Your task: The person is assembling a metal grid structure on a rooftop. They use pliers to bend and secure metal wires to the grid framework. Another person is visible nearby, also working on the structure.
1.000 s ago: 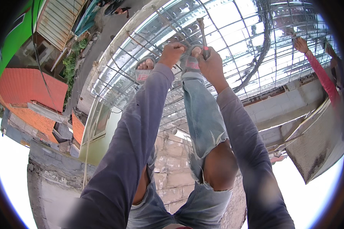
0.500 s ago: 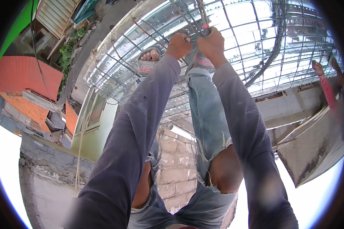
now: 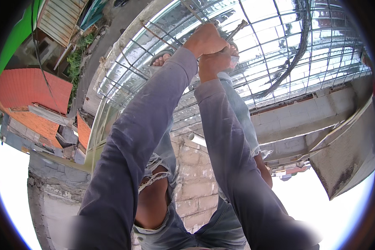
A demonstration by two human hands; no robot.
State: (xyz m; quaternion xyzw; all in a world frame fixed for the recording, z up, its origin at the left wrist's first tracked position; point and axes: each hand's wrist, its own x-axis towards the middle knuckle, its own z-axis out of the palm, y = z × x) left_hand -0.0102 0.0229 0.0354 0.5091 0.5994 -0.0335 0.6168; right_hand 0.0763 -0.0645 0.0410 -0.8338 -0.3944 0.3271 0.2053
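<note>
Left hand (image 3: 204,39) and right hand (image 3: 214,62) pressed together over a crossing of the rebar grid (image 3: 279,54), near the top middle of the view. Fingers of both hidden from this side; backs of hands only seen. Right grip folded shut, but on what could not be told. Left grip curled, apparently round a thin metal tool (image 3: 237,29), a short grey shaft jutting up and to the right from between the hands; working end hidden, kind of tool not made out. Crossing under the hands wholly covered; any tie wire there too small to tell.

Both forearms in grey-blue sleeves, rising from the lower edge and masking much of the legs. Torn jeans (image 3: 237,112) glimpsed between and beside the arms, one bare knee (image 3: 152,200) low between the sleeves. One sandalled foot (image 3: 160,58) planted on the grid just left of the hands; other foot mostly hidden behind them.

Dark bundle of bars (image 3: 298,54) curved across the grid to the right, well apart from the hands. Shiny sheet beneath the grid blurred by glare. Brick wall (image 3: 196,175) below the slab edge, partly screened by the legs. Orange roofs (image 3: 33,96) far left, bent by the lens. No packages, labels or signs discerned.
</note>
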